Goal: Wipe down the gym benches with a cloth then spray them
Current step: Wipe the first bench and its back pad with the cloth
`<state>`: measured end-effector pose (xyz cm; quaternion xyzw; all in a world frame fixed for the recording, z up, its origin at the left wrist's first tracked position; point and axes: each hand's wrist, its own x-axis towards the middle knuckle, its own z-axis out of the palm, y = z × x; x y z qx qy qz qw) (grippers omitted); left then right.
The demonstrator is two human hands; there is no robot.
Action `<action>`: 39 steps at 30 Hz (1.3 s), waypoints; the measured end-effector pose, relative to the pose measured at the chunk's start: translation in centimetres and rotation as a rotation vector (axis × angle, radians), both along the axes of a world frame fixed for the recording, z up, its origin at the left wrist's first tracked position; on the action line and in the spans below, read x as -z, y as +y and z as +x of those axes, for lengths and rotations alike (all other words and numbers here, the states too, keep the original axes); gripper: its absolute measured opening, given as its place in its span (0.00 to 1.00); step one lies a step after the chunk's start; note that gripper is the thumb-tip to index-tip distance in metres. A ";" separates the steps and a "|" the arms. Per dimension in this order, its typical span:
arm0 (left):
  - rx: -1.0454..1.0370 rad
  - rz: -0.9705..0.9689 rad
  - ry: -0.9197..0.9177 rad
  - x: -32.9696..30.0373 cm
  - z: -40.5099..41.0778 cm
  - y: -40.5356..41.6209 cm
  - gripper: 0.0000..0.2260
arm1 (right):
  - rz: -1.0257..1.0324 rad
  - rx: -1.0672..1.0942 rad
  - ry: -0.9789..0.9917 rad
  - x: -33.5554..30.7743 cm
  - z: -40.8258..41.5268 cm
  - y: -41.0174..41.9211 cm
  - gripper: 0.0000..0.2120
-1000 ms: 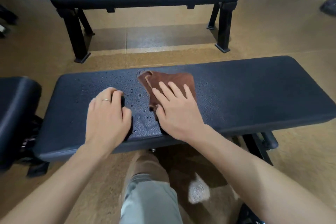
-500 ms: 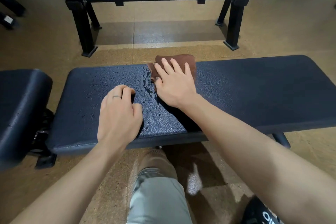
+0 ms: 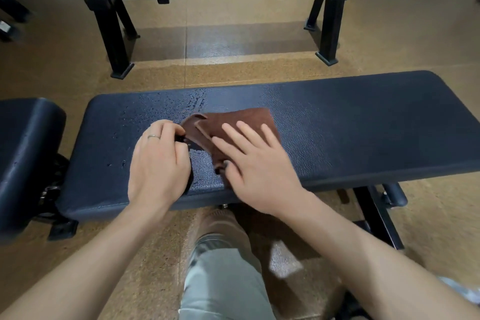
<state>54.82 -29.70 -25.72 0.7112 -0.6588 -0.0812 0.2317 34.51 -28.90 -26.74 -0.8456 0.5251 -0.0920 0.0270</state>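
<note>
Droplets bead the left part of the near bench's padded tabletop (image 3: 363, 122), which is likely why the brown cloth (image 3: 241, 122) lies flat there, at their edge. The right hand (image 3: 259, 163) presses it down with straight, spread fingers (image 3: 233, 132), the cloth lying under them and reaching past their tips. The left hand (image 3: 158, 166) rests just left of the cloth, fingers curled round something small and dark; probably a brace.
</note>
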 end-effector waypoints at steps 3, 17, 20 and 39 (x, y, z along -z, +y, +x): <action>0.013 -0.003 -0.033 0.3 0.0 -0.1 0.12 | 0.017 0.179 0.068 -0.1 -7.3 0.9 0.27; 0.021 -0.013 -0.057 0.2 -0.1 0.0 0.09 | 0.060 0.019 -0.101 -1.3 2.5 1.4 0.33; 0.020 -0.005 -0.034 0.2 -0.1 0.1 0.07 | 0.067 0.099 -0.123 -2.0 2.4 -0.3 0.34; -0.084 0.025 0.069 -0.7 -0.7 0.4 0.12 | 0.050 -0.087 -0.050 -0.5 5.1 -0.9 0.28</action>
